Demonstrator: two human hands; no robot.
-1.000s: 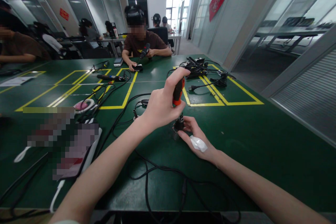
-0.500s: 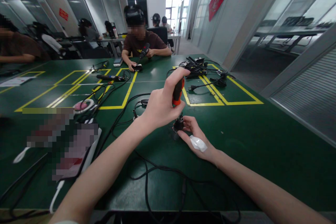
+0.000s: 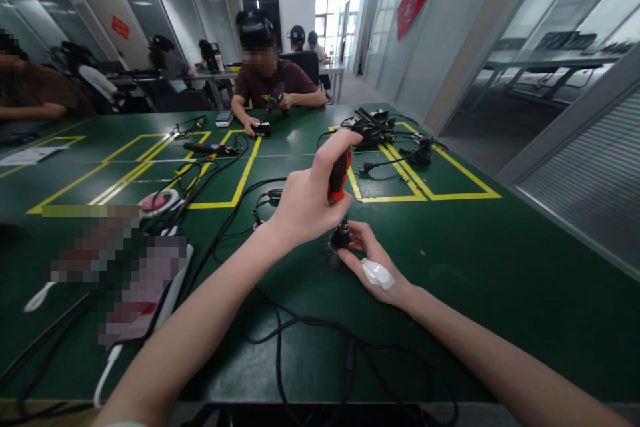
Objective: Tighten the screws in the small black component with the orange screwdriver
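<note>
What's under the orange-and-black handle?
Below the handle is a dark cylindrical part, held by the right hand. The left hand partly hides what lies between.

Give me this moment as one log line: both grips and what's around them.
Left grip: holds orange-black handle | Right grip: on dark part, below handle | Around: green table, cable pile beyond

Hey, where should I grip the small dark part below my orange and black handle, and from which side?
Probably round the sides of the small dark part, from the right, as your right hand does: it looks roughly upright with a narrower top, and your left hand holds the handle just above it.
</note>
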